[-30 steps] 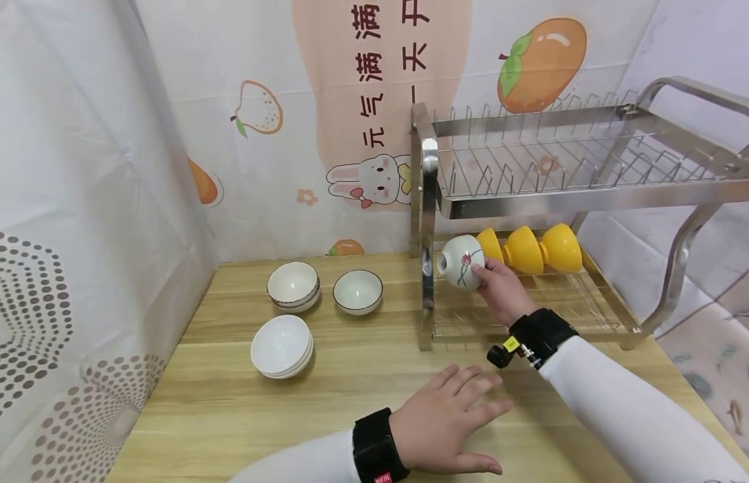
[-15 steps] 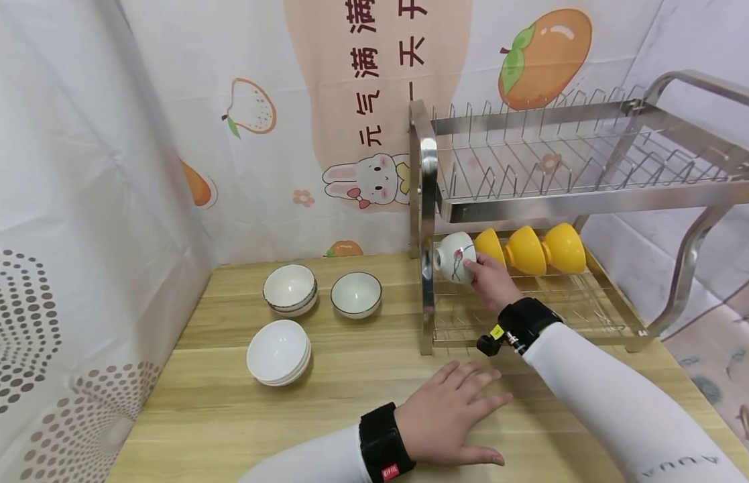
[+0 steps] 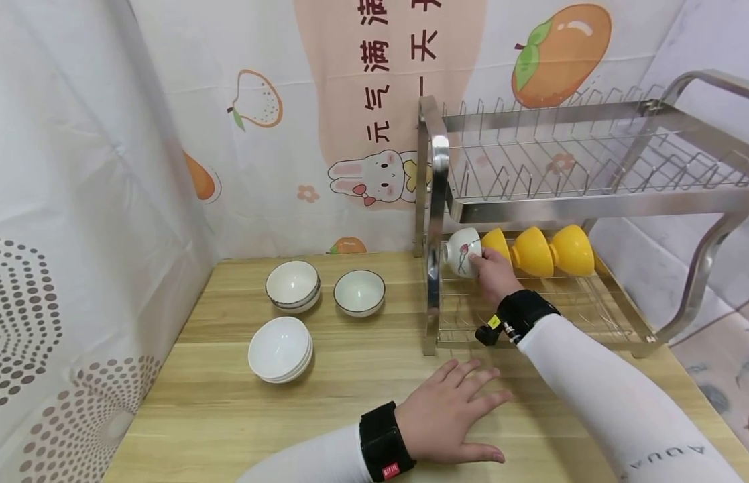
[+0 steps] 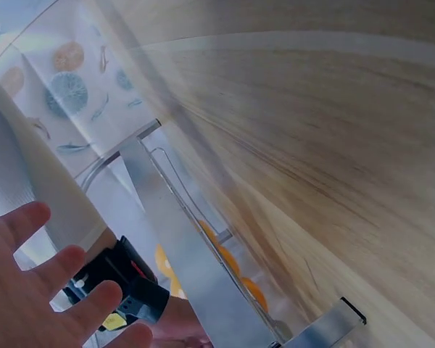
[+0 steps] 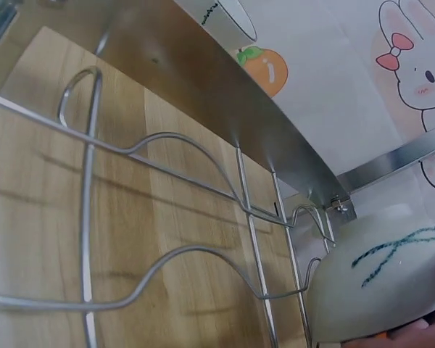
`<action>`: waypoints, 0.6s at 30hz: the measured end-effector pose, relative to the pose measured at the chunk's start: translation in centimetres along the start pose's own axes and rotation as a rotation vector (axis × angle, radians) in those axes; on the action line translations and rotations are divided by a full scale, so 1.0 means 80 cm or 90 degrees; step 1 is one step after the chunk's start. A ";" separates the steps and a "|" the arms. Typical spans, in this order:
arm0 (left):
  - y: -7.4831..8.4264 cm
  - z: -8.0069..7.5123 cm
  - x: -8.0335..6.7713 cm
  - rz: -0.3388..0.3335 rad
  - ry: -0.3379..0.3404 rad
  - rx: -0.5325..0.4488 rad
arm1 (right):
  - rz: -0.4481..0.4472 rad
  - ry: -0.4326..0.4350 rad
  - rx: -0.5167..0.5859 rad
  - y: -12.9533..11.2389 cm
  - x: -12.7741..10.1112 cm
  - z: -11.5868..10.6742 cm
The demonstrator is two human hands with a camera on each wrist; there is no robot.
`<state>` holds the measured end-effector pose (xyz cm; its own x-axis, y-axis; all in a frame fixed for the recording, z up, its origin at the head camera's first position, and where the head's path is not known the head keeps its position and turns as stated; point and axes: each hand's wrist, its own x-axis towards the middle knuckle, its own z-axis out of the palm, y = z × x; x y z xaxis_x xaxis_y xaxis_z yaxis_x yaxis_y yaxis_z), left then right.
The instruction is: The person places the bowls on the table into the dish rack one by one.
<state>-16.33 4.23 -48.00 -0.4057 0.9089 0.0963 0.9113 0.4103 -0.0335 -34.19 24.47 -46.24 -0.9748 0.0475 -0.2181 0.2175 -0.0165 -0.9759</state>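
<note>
My right hand [image 3: 495, 274] grips a white bowl [image 3: 463, 252] with a painted red flower, thumb on its outside. The bowl stands on its side at the left end of the rack's lower tier, its base toward the left frame. In the right wrist view the bowl [image 5: 380, 279] leans beside the bent wires, and only bits of the fingers show. Several yellow bowls [image 3: 533, 252] stand in a row on their sides to its right. My left hand [image 3: 449, 416] is spread, palm down, over the table in front of the rack, holding nothing.
The two-tier steel dish rack [image 3: 543, 209] fills the right side, its upper tier over my right hand. On the wooden table [image 3: 229, 422] at left are a stack of white bowls [image 3: 279, 347], a stack of dark-rimmed bowls [image 3: 292, 283] and a single dark-rimmed bowl [image 3: 359, 292].
My right hand has moved the flowered bowl left and turned it fully onto its side, against the rack's left end. The left hand stays nearly still; the head view has shifted slightly.
</note>
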 end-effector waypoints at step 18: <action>-0.003 0.005 -0.006 -0.018 -0.006 -0.007 | 0.007 0.012 -0.137 -0.007 -0.004 0.005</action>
<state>-16.36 3.72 -48.46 -0.4318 0.8976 0.0883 0.9002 0.4350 -0.0199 -34.01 24.08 -45.60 -0.9716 0.0665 -0.2271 0.2359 0.1961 -0.9518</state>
